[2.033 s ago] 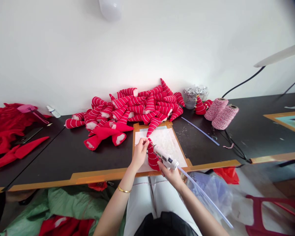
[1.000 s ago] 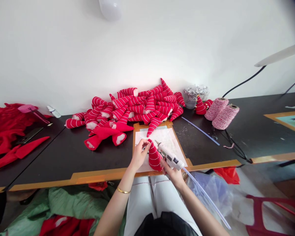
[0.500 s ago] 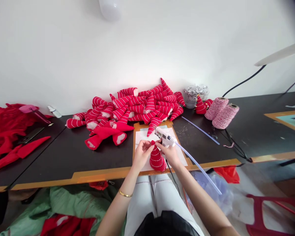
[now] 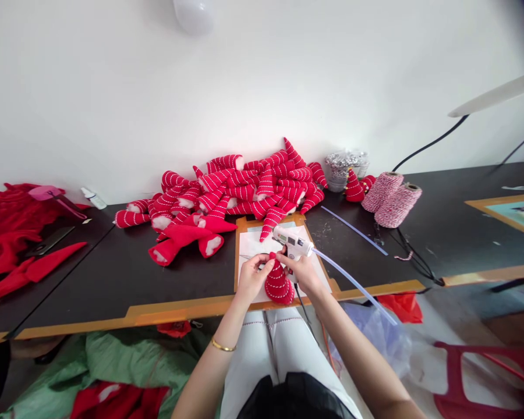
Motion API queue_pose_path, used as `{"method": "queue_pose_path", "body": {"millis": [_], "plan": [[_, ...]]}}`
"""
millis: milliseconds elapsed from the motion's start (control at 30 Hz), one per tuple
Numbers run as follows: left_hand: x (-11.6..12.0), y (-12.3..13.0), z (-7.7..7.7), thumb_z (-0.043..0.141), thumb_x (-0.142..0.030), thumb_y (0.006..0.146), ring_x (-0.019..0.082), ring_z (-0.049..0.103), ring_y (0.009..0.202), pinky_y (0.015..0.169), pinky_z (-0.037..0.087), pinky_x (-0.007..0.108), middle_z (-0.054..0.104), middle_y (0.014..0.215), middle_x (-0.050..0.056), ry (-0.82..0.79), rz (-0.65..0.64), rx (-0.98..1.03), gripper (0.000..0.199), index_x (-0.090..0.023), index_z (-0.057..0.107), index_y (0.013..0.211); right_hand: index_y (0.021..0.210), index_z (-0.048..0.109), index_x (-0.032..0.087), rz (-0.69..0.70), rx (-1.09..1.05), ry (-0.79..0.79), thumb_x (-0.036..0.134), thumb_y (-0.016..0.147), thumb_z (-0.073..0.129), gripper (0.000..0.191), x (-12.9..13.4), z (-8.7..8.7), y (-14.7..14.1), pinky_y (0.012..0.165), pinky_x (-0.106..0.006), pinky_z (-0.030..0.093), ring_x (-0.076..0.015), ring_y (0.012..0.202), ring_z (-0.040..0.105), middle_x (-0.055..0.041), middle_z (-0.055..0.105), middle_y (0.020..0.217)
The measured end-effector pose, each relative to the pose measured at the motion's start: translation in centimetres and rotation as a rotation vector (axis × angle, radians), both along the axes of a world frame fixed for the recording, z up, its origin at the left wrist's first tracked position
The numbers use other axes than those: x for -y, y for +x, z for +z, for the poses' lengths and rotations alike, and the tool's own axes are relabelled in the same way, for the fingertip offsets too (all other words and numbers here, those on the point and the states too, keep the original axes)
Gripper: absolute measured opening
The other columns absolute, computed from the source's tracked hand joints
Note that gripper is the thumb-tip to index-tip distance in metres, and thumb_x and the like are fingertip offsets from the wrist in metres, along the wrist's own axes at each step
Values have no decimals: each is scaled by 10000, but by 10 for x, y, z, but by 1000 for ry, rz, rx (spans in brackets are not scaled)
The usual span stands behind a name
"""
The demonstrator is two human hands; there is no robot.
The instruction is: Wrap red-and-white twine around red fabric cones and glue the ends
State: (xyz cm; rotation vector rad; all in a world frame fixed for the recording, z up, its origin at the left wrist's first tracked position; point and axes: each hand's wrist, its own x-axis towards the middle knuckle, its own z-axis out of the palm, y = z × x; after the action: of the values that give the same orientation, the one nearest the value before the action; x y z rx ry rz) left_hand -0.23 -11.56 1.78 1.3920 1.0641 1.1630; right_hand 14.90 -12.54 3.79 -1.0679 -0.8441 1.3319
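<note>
A red stuffed fabric cone point(image 4: 279, 289) wound with red-and-white twine stands in front of me, its tip up between my hands. My left hand point(image 4: 252, 278) pinches the tip with thumb and forefinger. A thin metal tool shows at its fingers, too small to name. My right hand point(image 4: 304, 272) holds a white glue gun point(image 4: 292, 240), nozzle toward the left, while its thumb and forefinger also touch the cone's tip. A long translucent glue stick point(image 4: 353, 282) trails from the gun's back. White paper point(image 4: 253, 243) edged with brown tape lies beneath.
Several twine-wound cones point(image 4: 240, 192) are heaped against the wall, with plain red ones point(image 4: 187, 238) in front. Twine spools point(image 4: 397, 206), a decorated cone point(image 4: 354, 187) and a loose glue stick point(image 4: 353, 230) lie right. Red fabric point(image 4: 17, 227) and a phone point(image 4: 50, 241) are left.
The glue gun has tilted slightly, so its trailing glue stick sits higher at the far end. Both hands stay at the cone's tip. The whole view has shifted a little.
</note>
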Motion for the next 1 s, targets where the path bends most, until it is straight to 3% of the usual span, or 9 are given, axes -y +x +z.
{"method": "queue_pose_path", "body": {"millis": [200, 333, 467, 567, 633, 767, 933, 1000], "plan": [[-3, -6, 11, 731, -440, 810, 222, 694, 856, 794, 529, 323, 760, 896, 81, 2, -49, -6, 293, -157, 713, 881, 941, 641, 179, 37, -92, -7, 439, 640, 868, 458, -3, -8, 11, 445, -180, 419, -112, 627, 577, -17, 676, 839], [-14, -15, 19, 738, -456, 796, 230, 696, 946, 854, 530, 339, 748, 1008, 93, 45, 64, 50, 297, -174, 652, 827, 1040, 674, 186, -21, -127, 62, 491, 703, 825, 480, -2, -10, 24, 436, -178, 400, -162, 802, 639, -80, 699, 1069], [-22, -16, 9, 751, -449, 789, 220, 691, 969, 903, 523, 357, 720, 992, 77, 143, 160, -23, 322, -196, 552, 792, 903, 659, 182, -15, -67, 11, 477, 660, 866, 435, 7, -20, 25, 440, -190, 391, -149, 694, 612, -44, 701, 850], [-23, -11, 0, 774, -415, 781, 196, 685, 924, 884, 531, 353, 692, 995, 50, 180, 207, -63, 401, -212, 553, 1047, 899, 647, 188, 25, -50, -32, 488, 657, 871, 446, 16, -31, 18, 432, -201, 395, -118, 585, 549, -16, 682, 767], [-21, -10, -3, 755, -404, 809, 212, 681, 1014, 939, 517, 374, 692, 1116, 75, 163, 116, -119, 484, -222, 534, 1200, 901, 651, 188, 25, -65, -45, 495, 656, 873, 452, 20, -37, 14, 424, -199, 395, -125, 594, 547, -17, 676, 755], [-14, -16, 1, 668, -396, 890, 262, 628, 1216, 1077, 446, 417, 673, 1292, 119, 94, -184, -283, 425, -213, 557, 1257, 911, 661, 182, -16, -101, -59, 498, 639, 889, 476, 27, -47, 13, 415, -188, 387, -130, 602, 546, -28, 673, 738], [-8, -36, 4, 647, -286, 872, 269, 616, 1230, 1102, 438, 434, 658, 1309, 122, 142, -401, -390, 502, -207, 496, 1344, 895, 669, 182, -123, -119, -76, 524, 642, 887, 477, 36, -67, 25, 388, -177, 351, -85, 501, 468, -8, 662, 703], [-9, -45, 5, 652, -264, 860, 270, 633, 1190, 1083, 459, 431, 674, 1272, 107, 167, -428, -411, 492, -224, 517, 1332, 919, 685, 189, -182, -132, -63, 511, 653, 886, 464, 38, -74, 32, 388, -174, 352, -83, 507, 472, -2, 662, 723]]}}
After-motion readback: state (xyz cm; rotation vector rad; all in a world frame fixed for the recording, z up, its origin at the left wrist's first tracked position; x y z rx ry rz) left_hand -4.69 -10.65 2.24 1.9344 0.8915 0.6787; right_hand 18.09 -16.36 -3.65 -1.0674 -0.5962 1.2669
